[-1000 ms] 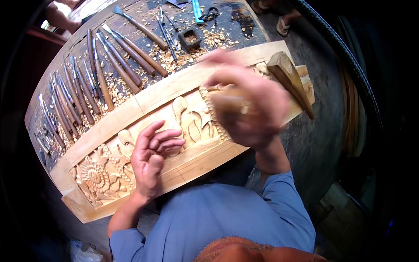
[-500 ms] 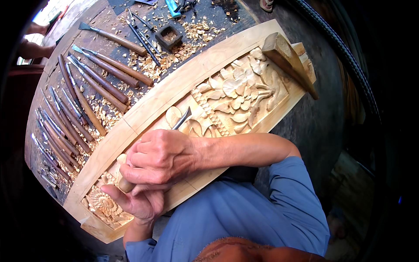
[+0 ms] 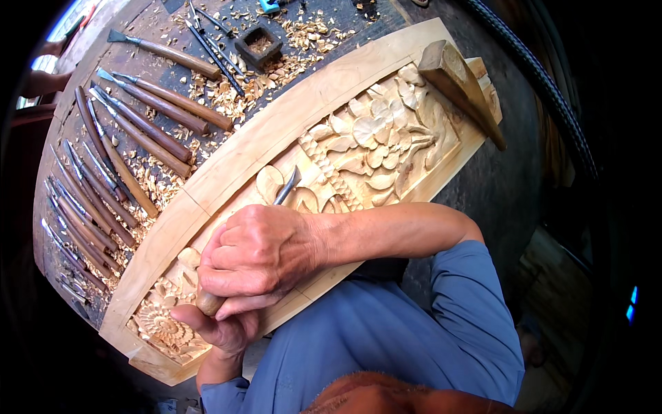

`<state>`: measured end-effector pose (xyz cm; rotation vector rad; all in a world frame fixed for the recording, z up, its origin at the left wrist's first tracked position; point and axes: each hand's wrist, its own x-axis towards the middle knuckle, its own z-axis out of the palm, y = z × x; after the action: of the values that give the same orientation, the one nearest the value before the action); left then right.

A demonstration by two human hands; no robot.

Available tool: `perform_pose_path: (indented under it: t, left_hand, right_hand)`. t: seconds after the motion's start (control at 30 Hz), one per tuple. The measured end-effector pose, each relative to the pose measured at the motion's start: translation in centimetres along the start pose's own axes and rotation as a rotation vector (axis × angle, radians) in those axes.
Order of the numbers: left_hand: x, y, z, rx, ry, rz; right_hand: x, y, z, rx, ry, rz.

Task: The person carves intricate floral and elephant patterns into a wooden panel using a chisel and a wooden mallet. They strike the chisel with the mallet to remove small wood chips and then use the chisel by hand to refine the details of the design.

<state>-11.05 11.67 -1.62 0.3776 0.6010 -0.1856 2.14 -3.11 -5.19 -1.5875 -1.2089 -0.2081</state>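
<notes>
My right hand is closed around a wood chisel, its knuckles up. The chisel's steel blade sticks out past the knuckles, its tip over the carved panel beside a raised round shape. At the other end, the rounded butt of the wooden handle shows below the right hand. My left hand cups that butt from below, thumb stretched along it; its other fingers are mostly hidden under the right hand. The pale wooden panel lies slantwise before me, with flowers and leaves in relief to the right and a round flower at lower left.
A wooden mallet rests on the panel's right end. Chisels lie in rows on the dark table beyond the panel, among wood shavings. A small square dark box stands behind. At far left, part of another person shows.
The picture has shifted slightly, moving the table's tools left and up. The handle's butt has swung a little right and toward me with both hands, while the blade stays by the round shape.
</notes>
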Motion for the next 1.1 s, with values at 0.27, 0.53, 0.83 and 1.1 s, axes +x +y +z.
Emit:
perform_pose_path:
  t: [0.27,0.53,0.83,1.1]
  left_hand:
    - [-0.2,0.4,0.2,0.090,0.120,-0.056]
    - [0.3,0.8,2.5,0.136,0.086,-0.155]
    - [0.7,0.4,2.3,0.117,0.064,-0.156]
    - [0.7,0.3,2.1,0.151,0.055,-0.149]
  right_hand:
    - [0.2,-0.2,-1.2,-0.068,-0.135,0.014]
    - [-0.2,0.4,-1.1,-0.080,-0.116,-0.009]
    - [0.4,0.1,-1.2,0.012,-0.048,-0.009]
    - [0.6,0.1,-2.3,0.012,-0.129,0.037]
